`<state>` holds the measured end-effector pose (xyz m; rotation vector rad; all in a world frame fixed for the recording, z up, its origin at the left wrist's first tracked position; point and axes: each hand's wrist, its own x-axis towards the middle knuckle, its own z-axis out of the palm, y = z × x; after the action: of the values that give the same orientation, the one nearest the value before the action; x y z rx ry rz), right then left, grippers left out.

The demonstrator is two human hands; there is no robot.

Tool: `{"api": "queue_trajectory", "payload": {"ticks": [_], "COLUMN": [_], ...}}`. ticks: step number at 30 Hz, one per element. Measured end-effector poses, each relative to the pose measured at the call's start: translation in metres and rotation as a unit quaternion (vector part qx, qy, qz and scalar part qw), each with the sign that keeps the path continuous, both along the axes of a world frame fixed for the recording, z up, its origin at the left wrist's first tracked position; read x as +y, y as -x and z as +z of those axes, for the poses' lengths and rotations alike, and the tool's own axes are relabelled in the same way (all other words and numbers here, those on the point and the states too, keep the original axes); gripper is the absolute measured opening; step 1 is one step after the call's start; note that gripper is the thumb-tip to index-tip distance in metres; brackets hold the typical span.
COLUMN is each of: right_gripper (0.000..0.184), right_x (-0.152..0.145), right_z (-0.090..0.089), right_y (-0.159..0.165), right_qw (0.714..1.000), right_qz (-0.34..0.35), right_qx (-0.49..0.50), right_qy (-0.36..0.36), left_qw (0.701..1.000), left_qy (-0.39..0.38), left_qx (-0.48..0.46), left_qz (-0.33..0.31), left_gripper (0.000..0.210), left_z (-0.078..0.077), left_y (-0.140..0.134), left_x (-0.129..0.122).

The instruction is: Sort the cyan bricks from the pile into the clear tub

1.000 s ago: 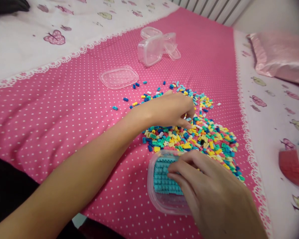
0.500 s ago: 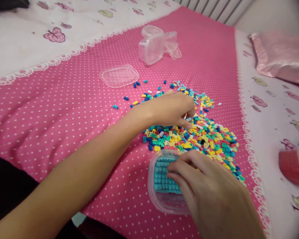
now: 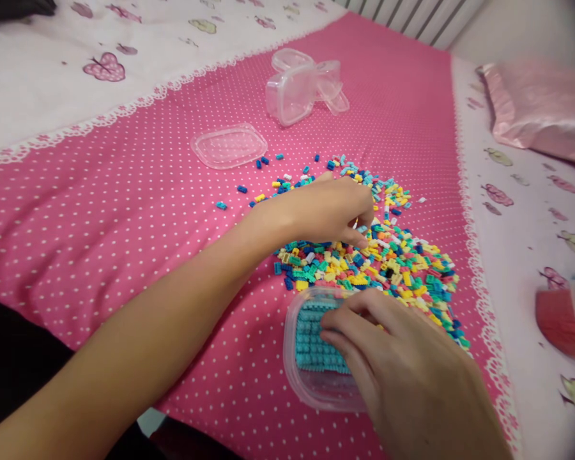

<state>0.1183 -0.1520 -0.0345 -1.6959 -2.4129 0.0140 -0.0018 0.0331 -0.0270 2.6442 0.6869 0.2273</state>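
My left hand (image 3: 338, 207) is over a loose pile of small coloured building bricks (image 3: 335, 265), fingers bent down into it. A gap shows between its thumb and index finger, and the other fingertips are hidden. My right hand (image 3: 402, 358) reaches into a clear plastic container (image 3: 291, 374) in front of the pile. Its fingers are pressed together against rows of teal bricks (image 3: 314, 335) packed inside. Whatever lies between those fingertips cannot be seen. The hand covers the container's right side.
A clear lid (image 3: 230, 147) lies on the pink dotted bedspread (image 3: 124, 211) beyond the pile. Farther back are several clear plastic containers (image 3: 297, 92). To the right are a shiny pink pillow (image 3: 546, 105) and a red container (image 3: 558, 322). Stray bricks (image 3: 242, 189) lie left of the pile.
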Motion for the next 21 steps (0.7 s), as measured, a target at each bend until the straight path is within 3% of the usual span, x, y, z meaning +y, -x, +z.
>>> {"api": "queue_trajectory", "payload": {"ticks": [4,10,17,21], "right_gripper": [0.015,0.014,0.011,0.009], "right_x": [0.0,0.005,0.004,0.006], "right_z": [0.001,-0.002,-0.004,0.003], "right_y": [-0.001,-0.009,-0.009,-0.013], "right_qw": [1.0,0.998,0.999,0.998], "right_qz": [-0.017,0.058,0.051,0.054], "right_qx": [0.015,-0.001,-0.01,0.022], "right_qy": [0.017,-0.002,-0.002,-0.008], "left_qw": [1.0,1.0,1.0,1.0], "left_qy": [-0.003,0.003,0.0,-0.002], "left_qx": [0.001,0.019,0.014,0.017], "left_qz": [0.002,0.005,0.003,0.001], "left_gripper": [0.017,0.015,0.015,0.016], "left_z": [0.001,0.003,0.002,0.001], "left_y": [0.0,0.0,0.0,0.001], "left_x": [0.0,-0.002,-0.001,-0.001]}}
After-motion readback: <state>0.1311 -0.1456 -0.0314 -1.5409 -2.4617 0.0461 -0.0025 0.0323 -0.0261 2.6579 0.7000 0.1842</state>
